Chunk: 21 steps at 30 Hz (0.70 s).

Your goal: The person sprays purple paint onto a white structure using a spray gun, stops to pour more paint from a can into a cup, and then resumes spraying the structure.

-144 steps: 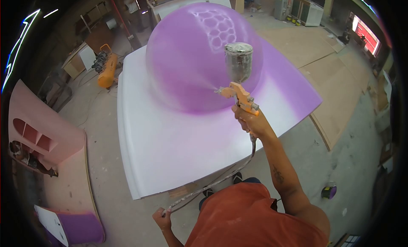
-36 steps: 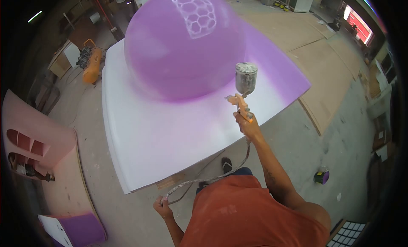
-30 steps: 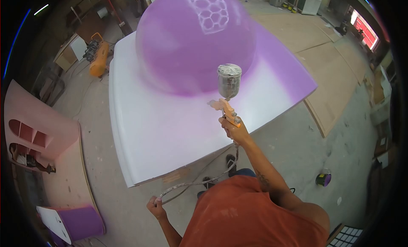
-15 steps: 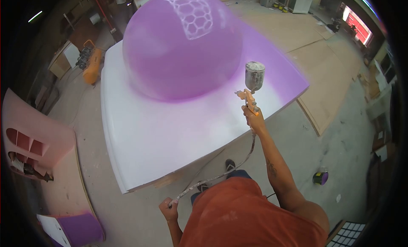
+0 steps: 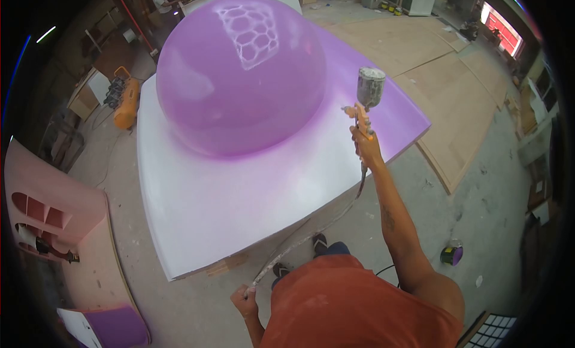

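Observation:
My right hand is closed round the handle of a spray gun with a paint-smeared metal cup on top. The gun is held over the right part of a large panel, partly white and partly purple. A big purple dome rises from the panel, with a white honeycomb pattern near its top. From the gun a spattered air hose runs down to my left hand, which is closed on it near my body.
An orange air compressor stands on the floor to the left, near a pink curved piece with cut-outs. Wooden boards lie at right. A paint can sits on the floor at lower right. Another person is at the back.
My right hand and the spray gun have moved up and to the right over the panel. My left hand still grips the hose, slightly lower and farther right in view.

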### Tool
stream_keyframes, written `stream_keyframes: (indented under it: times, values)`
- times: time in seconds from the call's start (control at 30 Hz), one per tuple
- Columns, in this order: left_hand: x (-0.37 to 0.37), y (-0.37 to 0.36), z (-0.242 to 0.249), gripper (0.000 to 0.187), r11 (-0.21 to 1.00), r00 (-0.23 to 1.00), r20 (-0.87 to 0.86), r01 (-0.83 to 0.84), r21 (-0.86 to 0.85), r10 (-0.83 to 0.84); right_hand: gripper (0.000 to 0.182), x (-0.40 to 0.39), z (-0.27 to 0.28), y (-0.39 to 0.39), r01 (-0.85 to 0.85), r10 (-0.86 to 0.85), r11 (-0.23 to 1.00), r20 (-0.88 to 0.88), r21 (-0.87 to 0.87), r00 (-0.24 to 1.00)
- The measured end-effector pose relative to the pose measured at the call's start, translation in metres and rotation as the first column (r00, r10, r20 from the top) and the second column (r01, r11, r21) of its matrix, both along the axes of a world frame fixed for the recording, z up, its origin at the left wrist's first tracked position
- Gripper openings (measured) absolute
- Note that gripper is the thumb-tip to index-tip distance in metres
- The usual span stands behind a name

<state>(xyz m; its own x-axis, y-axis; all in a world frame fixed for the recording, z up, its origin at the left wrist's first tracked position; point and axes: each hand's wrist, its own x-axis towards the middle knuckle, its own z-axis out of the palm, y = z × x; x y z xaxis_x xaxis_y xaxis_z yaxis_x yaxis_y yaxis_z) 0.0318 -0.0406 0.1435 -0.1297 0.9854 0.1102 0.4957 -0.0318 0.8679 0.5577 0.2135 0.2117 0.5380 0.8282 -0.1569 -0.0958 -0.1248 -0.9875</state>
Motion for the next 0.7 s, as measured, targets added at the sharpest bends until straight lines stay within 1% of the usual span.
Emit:
stream_keyframes:
  times: [0.03,0.1,0.2,0.27,0.3,0.37,0.4,0.47,0.5,0.57,0.6,0.67,0.7]
  values:
    - [-0.007,-0.002,0.001,0.042,1.000,1.000,-0.001,-0.003,-0.004,0.003,0.028,-0.016,-0.004,-0.014,-0.037,0.036,0.999,-0.024,-0.027,0.999]
    - [-0.025,-0.010,0.006,0.041,0.991,0.983,0.141,-0.125,0.048,0.117,0.027,-0.057,-0.010,-0.041,-0.086,0.084,0.995,-0.052,-0.044,0.995]
    - [-0.073,-0.023,-0.005,0.041,0.975,0.963,0.163,-0.222,0.033,0.214,0.027,-0.119,-0.023,-0.066,-0.201,0.199,0.980,-0.149,-0.001,0.969]
    - [-0.088,-0.027,0.006,0.043,0.959,0.943,0.197,-0.280,0.042,0.267,0.027,-0.160,-0.018,-0.077,-0.278,0.269,0.961,-0.222,-0.008,0.937]
    - [-0.095,-0.029,0.011,0.043,0.957,0.942,0.195,-0.287,0.044,0.273,0.027,-0.178,-0.019,-0.079,-0.284,0.276,0.959,-0.224,-0.006,0.935]
    - [-0.113,-0.030,0.016,0.043,0.951,0.938,0.191,-0.304,0.054,0.289,0.028,-0.208,-0.022,-0.081,-0.387,0.379,0.921,-0.281,0.029,0.882]
    - [-0.121,-0.029,0.018,0.043,0.950,0.937,0.189,-0.308,0.052,0.293,0.028,-0.218,-0.021,-0.081,-0.391,0.383,0.920,-0.282,0.028,0.880]
    - [-0.133,-0.030,0.020,0.041,0.955,0.950,0.149,-0.287,0.073,0.274,0.029,-0.231,-0.021,-0.086,-0.474,0.458,0.880,-0.293,0.021,0.839]
    - [-0.133,-0.028,0.022,0.041,0.955,0.950,0.149,-0.288,0.068,0.276,0.029,-0.231,-0.024,-0.089,-0.475,0.458,0.880,-0.294,0.016,0.839]
    - [-0.134,-0.023,0.026,0.038,0.965,0.961,0.141,-0.251,0.072,0.239,0.030,-0.229,-0.030,-0.091,-0.397,0.378,0.918,-0.278,-0.012,0.883]
    - [-0.130,-0.023,0.023,0.038,0.966,0.961,0.143,-0.248,0.073,0.236,0.030,-0.219,-0.033,-0.092,-0.394,0.376,0.919,-0.276,-0.011,0.885]
    - [-0.118,-0.017,0.015,0.036,0.981,0.974,0.186,-0.155,0.114,0.132,0.029,-0.190,-0.041,-0.094,-0.297,0.280,0.953,-0.202,-0.059,0.939]
    - [-0.109,-0.014,0.012,0.036,0.982,0.974,0.189,-0.151,0.115,0.128,0.029,-0.173,-0.047,-0.092,-0.292,0.276,0.955,-0.199,-0.058,0.940]
